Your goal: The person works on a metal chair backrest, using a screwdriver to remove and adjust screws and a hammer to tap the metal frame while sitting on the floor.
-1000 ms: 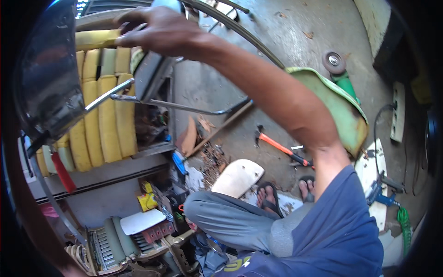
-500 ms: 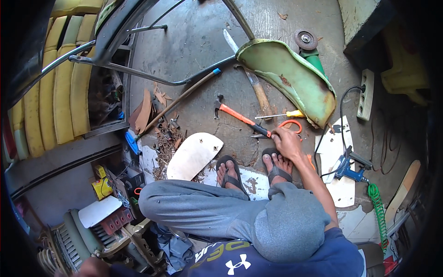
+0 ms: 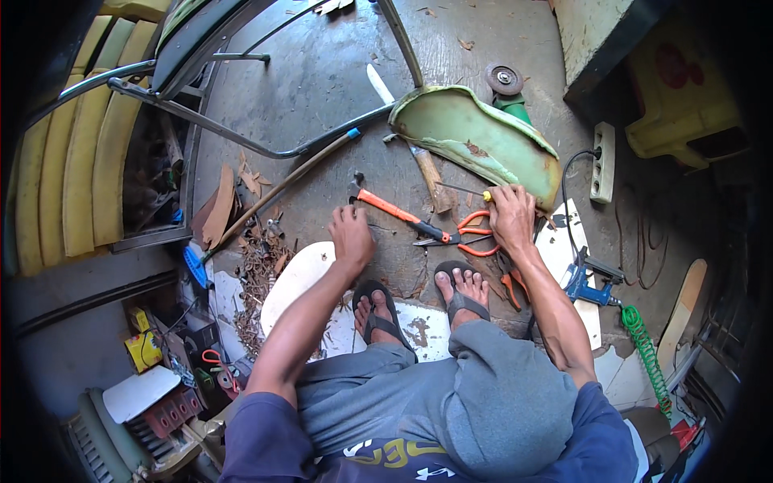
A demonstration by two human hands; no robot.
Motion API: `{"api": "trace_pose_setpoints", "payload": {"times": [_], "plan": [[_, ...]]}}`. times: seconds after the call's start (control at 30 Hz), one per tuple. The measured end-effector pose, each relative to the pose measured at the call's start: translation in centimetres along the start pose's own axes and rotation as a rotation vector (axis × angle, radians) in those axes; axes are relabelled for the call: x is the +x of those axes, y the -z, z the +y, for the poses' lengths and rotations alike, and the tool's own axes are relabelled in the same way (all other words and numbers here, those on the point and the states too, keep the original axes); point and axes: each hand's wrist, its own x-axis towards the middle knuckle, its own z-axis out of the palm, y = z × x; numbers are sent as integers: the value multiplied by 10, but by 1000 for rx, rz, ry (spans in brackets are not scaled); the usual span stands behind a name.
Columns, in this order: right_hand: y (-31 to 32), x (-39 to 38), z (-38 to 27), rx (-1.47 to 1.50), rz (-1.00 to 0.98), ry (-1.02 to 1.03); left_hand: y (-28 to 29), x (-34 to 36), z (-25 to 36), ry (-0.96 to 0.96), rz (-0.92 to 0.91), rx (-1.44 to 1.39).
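Screwdriver (image 3: 465, 191) with a yellow handle on the concrete floor (image 3: 322, 97), right hand (image 3: 512, 217) on it
Right hand fingers curl over the handle end, just beside the orange pliers (image 3: 467, 235) and the green seat shell (image 3: 475, 141); a full grasp cannot be told. Left hand (image 3: 352, 235) rests palm down, fingers together, by the head of the orange-handled hammer (image 3: 394, 209), holding nothing. Neither tool looks lifted yet, so the picking-up seems only begun. A wooden-handled blade (image 3: 419, 157) lies between them, and a metal chair frame (image 3: 241, 141) stands further off, near the yellow cushions (image 3: 72, 177)
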Motion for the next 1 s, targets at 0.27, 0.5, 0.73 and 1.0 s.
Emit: {"api": "trace_pose_setpoints", "payload": {"times": [0.27, 0.5, 0.73, 1.0], "plan": [[54, -25, -74, 567, -116, -131, -45, -19, 30, 30, -180, -286], [86, -24, -112, 713, -230, -90, 19, 37, 44, 574, -280, -1538], [97, -3, -116, 554, -40, 22, 84, 78, 51, 369, -343, -2391], [114, 1, -114, 485, -92, 6, 97, 79, 54, 287, -374, -2295]]}}
